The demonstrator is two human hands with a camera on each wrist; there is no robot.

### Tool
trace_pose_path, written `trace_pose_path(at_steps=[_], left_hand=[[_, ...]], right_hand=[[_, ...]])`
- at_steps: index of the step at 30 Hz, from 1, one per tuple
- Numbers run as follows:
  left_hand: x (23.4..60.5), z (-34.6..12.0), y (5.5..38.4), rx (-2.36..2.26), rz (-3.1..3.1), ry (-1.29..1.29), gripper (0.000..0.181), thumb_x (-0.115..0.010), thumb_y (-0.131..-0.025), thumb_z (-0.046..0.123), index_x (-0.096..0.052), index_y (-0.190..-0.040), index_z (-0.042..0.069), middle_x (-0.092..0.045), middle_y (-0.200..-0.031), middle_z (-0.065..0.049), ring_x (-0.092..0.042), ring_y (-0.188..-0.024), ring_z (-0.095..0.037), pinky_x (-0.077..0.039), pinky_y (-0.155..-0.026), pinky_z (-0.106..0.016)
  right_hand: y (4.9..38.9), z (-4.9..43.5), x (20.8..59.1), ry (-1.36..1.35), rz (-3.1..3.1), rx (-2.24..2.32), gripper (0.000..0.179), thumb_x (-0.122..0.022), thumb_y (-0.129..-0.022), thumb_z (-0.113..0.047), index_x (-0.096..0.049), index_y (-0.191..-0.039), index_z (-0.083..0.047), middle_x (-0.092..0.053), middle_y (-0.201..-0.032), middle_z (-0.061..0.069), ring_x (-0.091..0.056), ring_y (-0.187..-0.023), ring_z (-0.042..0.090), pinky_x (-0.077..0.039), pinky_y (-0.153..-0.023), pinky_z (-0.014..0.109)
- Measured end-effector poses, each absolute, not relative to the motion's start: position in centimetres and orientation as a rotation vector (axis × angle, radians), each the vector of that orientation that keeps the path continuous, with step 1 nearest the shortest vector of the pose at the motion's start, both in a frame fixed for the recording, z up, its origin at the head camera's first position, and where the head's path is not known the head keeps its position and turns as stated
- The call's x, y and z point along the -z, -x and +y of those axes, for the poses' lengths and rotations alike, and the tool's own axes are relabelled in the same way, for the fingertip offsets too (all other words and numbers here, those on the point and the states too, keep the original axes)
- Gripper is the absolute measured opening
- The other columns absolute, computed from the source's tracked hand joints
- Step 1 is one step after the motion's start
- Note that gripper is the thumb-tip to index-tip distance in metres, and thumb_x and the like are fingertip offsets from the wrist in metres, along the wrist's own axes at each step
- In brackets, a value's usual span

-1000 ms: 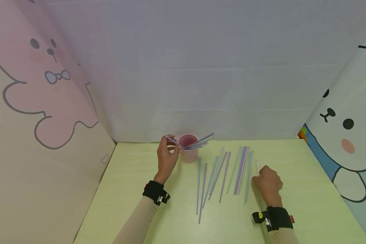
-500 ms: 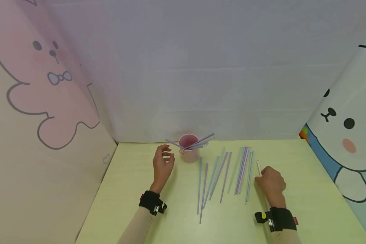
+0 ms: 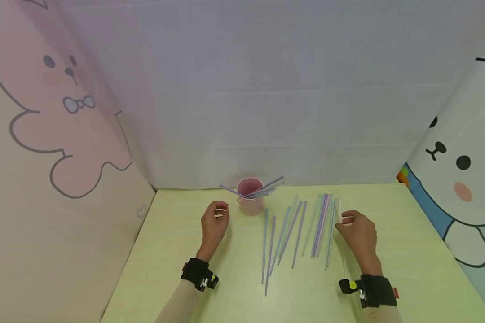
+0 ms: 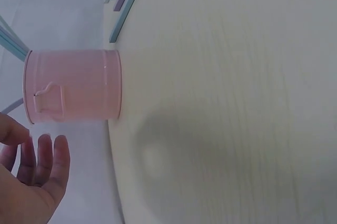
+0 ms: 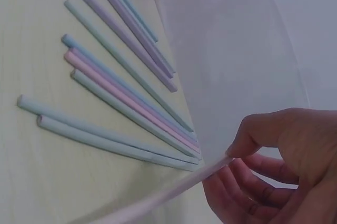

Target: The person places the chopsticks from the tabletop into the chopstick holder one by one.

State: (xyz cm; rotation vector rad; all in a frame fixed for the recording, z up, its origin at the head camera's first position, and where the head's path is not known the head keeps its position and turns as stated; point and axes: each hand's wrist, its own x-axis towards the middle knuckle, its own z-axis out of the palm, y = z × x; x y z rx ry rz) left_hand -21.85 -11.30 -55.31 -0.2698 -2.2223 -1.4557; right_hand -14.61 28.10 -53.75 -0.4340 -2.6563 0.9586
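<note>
My right hand (image 3: pixel 359 235) pinches a pale pinkish-white straw (image 5: pixel 158 197) between thumb and fingertips, at the right end of a row of straws. Several blue, purple, pink and green straws (image 5: pixel 113 45) lie on the table left of that hand. At the back stands a small pink metal bucket (image 3: pixel 252 206) with a side handle (image 4: pixel 50 100). A few straws (image 3: pixel 268 183) lean out of its mouth, most to the right and one purple straw (image 3: pixel 231 190) to the left. Just left of the bucket, apart from it, my left hand (image 3: pixel 215 224) hovers with loosely bent fingers, holding nothing.
The pale yellow table (image 3: pixel 153 260) ends at a white backdrop (image 3: pixel 307 125) close behind the bucket. Sheets with cartoon animals (image 3: pixel 85 134) hang along both sides. Each wrist wears a black strap (image 3: pixel 196 270) with a small camera.
My left hand has let go of the purple straw at the bucket and drawn back down and left. The right hand has lifted the pale straw slightly off the table.
</note>
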Motion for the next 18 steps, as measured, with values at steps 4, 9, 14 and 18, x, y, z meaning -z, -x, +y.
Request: trace_pose_path(at_steps=[4,9,14,18], left_hand=[[55.2,-11.1,21.5,1.473,-2.255,0.303,0.015,-0.065,-0.086,-0.004,-0.068,-0.095,0.008,-0.07,-0.09,-0.008,-0.066,-0.073,-0.02,-0.06,-0.06,-0.037],[54.9,-10.7,21.5,1.46,-2.246,0.349,0.012,-0.066,-0.086,-0.004,-0.068,-0.095,0.004,-0.07,-0.088,-0.007,-0.066,-0.072,-0.017,-0.06,-0.06,-0.036],[54.6,-10.1,21.5,1.485,-2.229,0.385,0.013,-0.066,-0.085,-0.004,-0.068,-0.095,0.005,-0.07,-0.088,-0.005,-0.067,-0.073,-0.016,-0.061,-0.061,-0.035],[54.1,-9.3,21.3,1.495,-2.211,0.411,0.015,-0.066,-0.085,-0.007,-0.068,-0.094,0.005,-0.071,-0.087,-0.007,-0.068,-0.073,-0.018,-0.062,-0.062,-0.036]], right_hand=[[14.7,27.7,53.0,0.333,-2.594,-1.045,0.03,-0.071,-0.083,-0.013,-0.068,-0.111,0.0,-0.071,-0.091,0.018,-0.068,-0.073,0.031,-0.05,-0.047,0.031],[14.5,27.0,52.3,0.253,-2.537,-1.067,0.029,-0.071,-0.084,-0.01,-0.068,-0.111,-0.003,-0.071,-0.09,0.014,-0.067,-0.076,0.029,-0.052,-0.05,0.032],[14.4,26.2,51.7,0.174,-2.487,-1.118,0.03,-0.071,-0.084,-0.006,-0.068,-0.113,-0.002,-0.072,-0.092,0.014,-0.066,-0.078,0.028,-0.054,-0.052,0.024],[14.5,25.6,51.5,0.113,-2.451,-1.13,0.03,-0.072,-0.083,-0.005,-0.067,-0.112,-0.003,-0.072,-0.093,0.011,-0.065,-0.078,0.02,-0.052,-0.056,0.013]])
